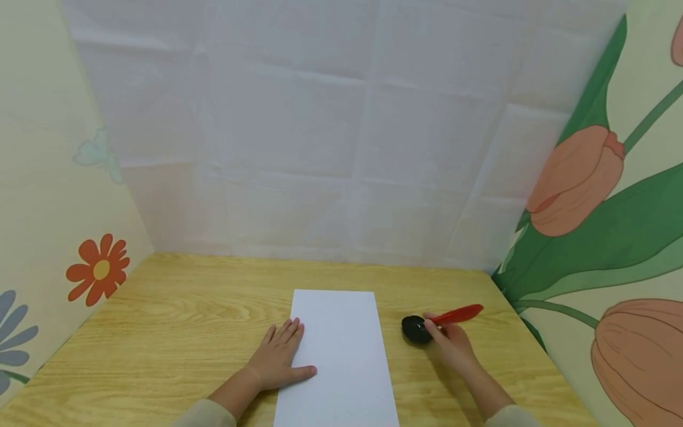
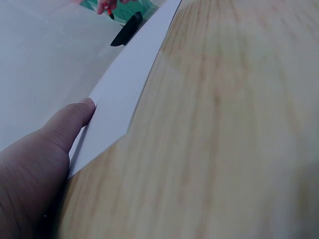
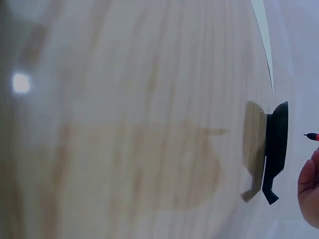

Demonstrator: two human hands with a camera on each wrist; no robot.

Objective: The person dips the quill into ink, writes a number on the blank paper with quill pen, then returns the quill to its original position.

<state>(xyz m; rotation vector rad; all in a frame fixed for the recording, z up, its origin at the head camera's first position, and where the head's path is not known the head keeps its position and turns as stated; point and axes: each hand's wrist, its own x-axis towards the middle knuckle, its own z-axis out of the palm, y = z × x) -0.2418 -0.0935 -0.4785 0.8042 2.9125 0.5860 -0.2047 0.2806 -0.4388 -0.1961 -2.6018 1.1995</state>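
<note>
A long white sheet of paper (image 1: 341,356) lies on the table in front of me. My left hand (image 1: 280,357) rests on its left edge, palm down and thumb spread; the left wrist view shows the thumb (image 2: 70,119) over the paper. To the right of the sheet, my right hand (image 1: 453,347) pinches a red brush (image 1: 460,314) with a dark pointed tip, which the right wrist view catches at its edge. The brush's tip is above a small black dish (image 1: 414,330) and apart from it. The side view of the dish (image 3: 277,144) does not show what it contains.
The wood-grain table (image 1: 213,308) runs back to a creased white sheet (image 1: 299,148) hanging behind it. Flower-painted walls stand on the left and on the right (image 1: 640,249).
</note>
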